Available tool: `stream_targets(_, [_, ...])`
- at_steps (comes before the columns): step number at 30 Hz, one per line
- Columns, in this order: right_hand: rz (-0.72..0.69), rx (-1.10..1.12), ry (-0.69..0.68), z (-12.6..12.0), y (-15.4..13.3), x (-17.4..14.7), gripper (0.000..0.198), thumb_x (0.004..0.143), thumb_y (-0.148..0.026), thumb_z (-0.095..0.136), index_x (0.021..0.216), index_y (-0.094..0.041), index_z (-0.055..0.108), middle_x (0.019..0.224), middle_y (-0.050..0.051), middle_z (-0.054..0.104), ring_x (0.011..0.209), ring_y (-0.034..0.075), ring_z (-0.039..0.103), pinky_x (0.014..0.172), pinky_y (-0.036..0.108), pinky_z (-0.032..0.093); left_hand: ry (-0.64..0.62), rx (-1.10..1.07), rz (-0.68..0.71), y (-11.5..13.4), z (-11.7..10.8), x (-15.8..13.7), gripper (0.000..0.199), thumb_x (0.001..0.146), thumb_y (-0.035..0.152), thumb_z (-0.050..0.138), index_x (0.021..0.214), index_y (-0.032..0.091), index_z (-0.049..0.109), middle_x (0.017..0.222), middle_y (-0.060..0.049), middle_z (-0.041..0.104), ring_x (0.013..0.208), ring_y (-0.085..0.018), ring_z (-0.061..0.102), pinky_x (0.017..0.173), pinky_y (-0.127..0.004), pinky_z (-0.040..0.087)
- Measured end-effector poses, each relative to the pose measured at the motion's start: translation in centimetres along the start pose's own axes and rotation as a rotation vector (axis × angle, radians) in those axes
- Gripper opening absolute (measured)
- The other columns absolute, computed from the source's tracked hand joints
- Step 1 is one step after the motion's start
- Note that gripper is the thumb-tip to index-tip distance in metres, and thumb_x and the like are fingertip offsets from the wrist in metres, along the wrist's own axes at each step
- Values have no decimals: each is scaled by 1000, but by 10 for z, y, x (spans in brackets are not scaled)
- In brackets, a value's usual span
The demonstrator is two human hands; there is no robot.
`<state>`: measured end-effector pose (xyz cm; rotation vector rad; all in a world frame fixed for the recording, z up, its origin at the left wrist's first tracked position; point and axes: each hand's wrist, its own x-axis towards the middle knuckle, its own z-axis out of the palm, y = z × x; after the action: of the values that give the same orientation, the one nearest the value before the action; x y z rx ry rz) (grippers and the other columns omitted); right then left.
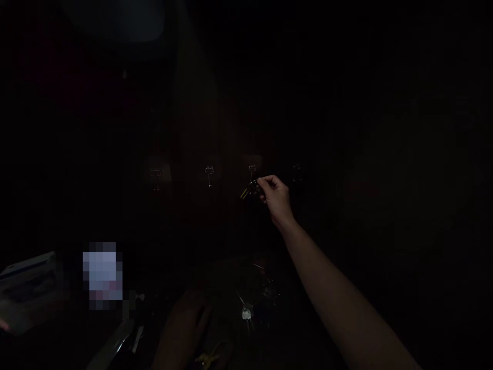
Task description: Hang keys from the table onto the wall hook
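Observation:
My right hand (274,198) reaches out to the third metal hook (251,168), its thumb and fingers pinched on a small dark item with thin yellow prongs (245,193). This item is right at the hook's lower end; whether it hangs on it I cannot tell. Low in the view, my left hand (187,316) rests in deep shadow, its fingers too dark to read. Just below it is a yellowish metallic object (208,358). To its right, a small whitish piece with thin prongs (246,312) lies among shiny bits.
Two more metal hooks, a left one (155,173) and a middle one (209,170), are in a row on the dark upright surface. A bright blurred-out patch (102,272) and a pale box-like object (33,282) stand at lower left. Most surroundings are too dark to see.

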<state>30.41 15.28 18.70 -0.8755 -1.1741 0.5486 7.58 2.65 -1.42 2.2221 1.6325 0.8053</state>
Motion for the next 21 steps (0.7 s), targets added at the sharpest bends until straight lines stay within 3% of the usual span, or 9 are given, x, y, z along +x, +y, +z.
stream_targets(8, [66,33,-16,-6,18,-9,25,68,-42,63,78,-20,60,65,-5,54,48,6,48,39,17,32,-5,2,-3,-1,0,0,26,84,39,44,88,26,66,98,-5,67,94,-22,60,84,-35,47])
stream_targets(16, [134,202,-46,-11,32,-27,31,69,-39,64,94,-21,62,88,1,63,68,10,59,50,19,43,3,-14,20,5,-5,-1,28,85,40,43,96,30,66,105,-5,66,99,-25,60,86,-38,47])
stream_targets(21, [176,195,-26,-20,40,-44,30,67,-35,65,93,-20,63,83,1,64,68,11,59,52,20,43,-2,-14,27,8,-7,0,26,85,37,43,93,27,66,101,-5,67,95,-23,61,83,-36,48])
